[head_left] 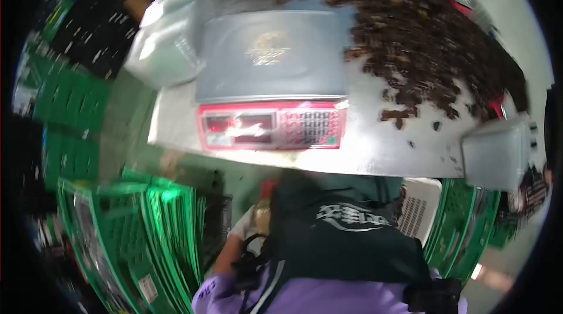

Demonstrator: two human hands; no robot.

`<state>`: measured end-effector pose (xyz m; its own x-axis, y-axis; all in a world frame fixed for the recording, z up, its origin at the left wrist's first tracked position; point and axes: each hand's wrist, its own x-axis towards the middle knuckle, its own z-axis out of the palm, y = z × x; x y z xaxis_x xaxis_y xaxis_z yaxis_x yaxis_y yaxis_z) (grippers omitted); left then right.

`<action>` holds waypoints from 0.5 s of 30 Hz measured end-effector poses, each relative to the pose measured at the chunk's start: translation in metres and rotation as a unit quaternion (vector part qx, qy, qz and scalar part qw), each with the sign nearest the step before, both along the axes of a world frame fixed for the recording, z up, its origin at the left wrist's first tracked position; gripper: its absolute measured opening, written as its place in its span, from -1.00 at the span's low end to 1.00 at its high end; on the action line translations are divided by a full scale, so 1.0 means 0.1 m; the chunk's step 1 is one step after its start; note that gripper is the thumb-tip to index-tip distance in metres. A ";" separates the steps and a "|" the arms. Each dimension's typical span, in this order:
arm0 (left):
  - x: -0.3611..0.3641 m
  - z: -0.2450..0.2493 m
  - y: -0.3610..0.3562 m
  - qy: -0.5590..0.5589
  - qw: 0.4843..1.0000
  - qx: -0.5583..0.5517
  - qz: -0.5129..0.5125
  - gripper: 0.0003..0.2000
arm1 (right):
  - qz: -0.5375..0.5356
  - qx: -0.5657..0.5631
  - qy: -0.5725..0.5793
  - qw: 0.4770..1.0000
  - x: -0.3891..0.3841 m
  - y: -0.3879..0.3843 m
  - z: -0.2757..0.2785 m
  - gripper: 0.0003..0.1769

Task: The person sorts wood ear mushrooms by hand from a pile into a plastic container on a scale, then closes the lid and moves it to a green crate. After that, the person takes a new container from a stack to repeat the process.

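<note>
My left hand point(245, 223), in a pale glove, hangs low in front of the dark green apron point(352, 249), below the table edge. A tan shape point(262, 215) lies against its fingers, with something red point(268, 188) just above; blur hides whether the hand grips either. My right hand is out of sight. Nearest in front is a weighing scale point(272, 58) with a flat grey platform and a red-framed panel point(272, 126) of keys and a lit display. A stack of clear plastic trays point(167, 38) stands at the scale's left side.
Dark brown, ragged pieces point(404, 32) spread over the back and right of the metal table point(387, 149). Another stack of clear trays point(495, 152) stands at its right corner. Green crates point(126, 232) fill the lower left, with more crates point(463, 226) at lower right.
</note>
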<state>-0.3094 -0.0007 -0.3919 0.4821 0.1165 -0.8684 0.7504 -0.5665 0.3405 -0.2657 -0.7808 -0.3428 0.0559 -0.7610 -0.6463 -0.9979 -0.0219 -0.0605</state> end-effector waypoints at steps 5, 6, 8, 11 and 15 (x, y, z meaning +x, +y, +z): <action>0.42 -0.09 0.22 0.019 0.988 -0.108 -0.105 -0.49 | 0.019 0.041 0.003 0.999 -0.66 0.71 0.47 -0.84; 0.50 -0.08 0.22 0.027 0.988 -0.103 -0.110 -0.50 | 0.036 0.066 -0.003 0.997 -0.60 1.00 0.38 -0.84; 0.67 -0.05 0.17 0.034 0.991 -0.084 -0.098 -0.51 | 0.097 0.125 -0.023 0.987 -0.30 1.63 0.13 -0.85; 1.04 -0.05 0.15 0.038 0.994 -0.057 -0.086 -0.53 | 0.226 0.228 -0.066 0.945 0.33 2.66 -0.27 -0.86; 1.40 0.05 0.18 0.062 0.996 -0.018 -0.055 -0.56 | 0.299 0.294 -0.075 0.905 0.86 3.38 -0.22 -0.86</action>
<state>-0.1690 0.0171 -0.3864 0.3794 0.0365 -0.9245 0.7214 -0.6373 0.2709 -0.1799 -0.4431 -0.3650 0.4646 -0.0921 -0.8807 -0.7975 -0.4757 -0.3710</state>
